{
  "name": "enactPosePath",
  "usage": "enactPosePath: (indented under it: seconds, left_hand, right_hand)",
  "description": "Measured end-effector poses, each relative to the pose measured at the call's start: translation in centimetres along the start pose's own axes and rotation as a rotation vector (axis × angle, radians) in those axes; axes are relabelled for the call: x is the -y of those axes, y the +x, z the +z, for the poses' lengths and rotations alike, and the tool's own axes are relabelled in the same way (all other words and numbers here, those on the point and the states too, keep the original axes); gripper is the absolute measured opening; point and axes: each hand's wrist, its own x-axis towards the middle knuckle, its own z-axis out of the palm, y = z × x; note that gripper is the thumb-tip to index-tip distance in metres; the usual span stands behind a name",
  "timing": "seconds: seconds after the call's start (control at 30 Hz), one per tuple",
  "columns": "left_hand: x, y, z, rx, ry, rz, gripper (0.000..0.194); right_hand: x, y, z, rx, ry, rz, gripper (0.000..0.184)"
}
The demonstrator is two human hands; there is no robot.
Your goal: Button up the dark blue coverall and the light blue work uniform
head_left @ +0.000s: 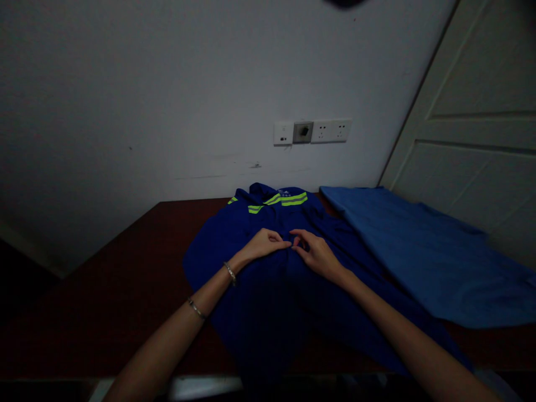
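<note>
Left hand (264, 244) and right hand (316, 255) meet nearly tip to tip over the middle of a dark blue garment (226, 240); both have fingers curled in toward the thumb, pinch-like. Too dim to tell if cloth is caught between the fingertips on either side. Holding them this close probably suits fine work on one small spot along the front, judging by the crease there. Two bracelets (230, 273) on left wrist and forearm. Garment lies spread on the desk (167, 234), yellow-green stripes (294, 199) at the far end by the wall (167, 111), likely laid flat so the middle sits within easy reach of both arms. Its near part runs to the front edge and seems to drop over it, so a tug could slide it. Lighter blue cloth (410, 240) lies just beside it, right, limiting sideways room there. Desk surface shows left of the garment: more elbow room that side. Wall closes off the back, sockets (330, 131) above; panelled door (469, 128) bounds the right.
</note>
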Motion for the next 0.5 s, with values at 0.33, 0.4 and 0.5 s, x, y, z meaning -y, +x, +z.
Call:
enactPosePath:
  seconds: [0.33, 0.4, 0.5]
  left_hand:
    - [1.0, 0.2, 0.4, 0.041, 0.046, -0.03, 0.036]
    - [0.9, 0.0, 0.5, 0.091, 0.017, -0.067, 0.039]
    - [0.8, -0.2, 0.6, 0.096, -0.053, -0.087, 0.038]
  right_hand:
    - [0.8, -0.2, 0.0, -0.015, -0.335, -0.175, 0.029]
    - [0.8, -0.2, 0.1, -0.016, -0.358, -0.194, 0.028]
    - [0.8, -0.3, 0.0, -0.014, -0.353, -0.214, 0.027]
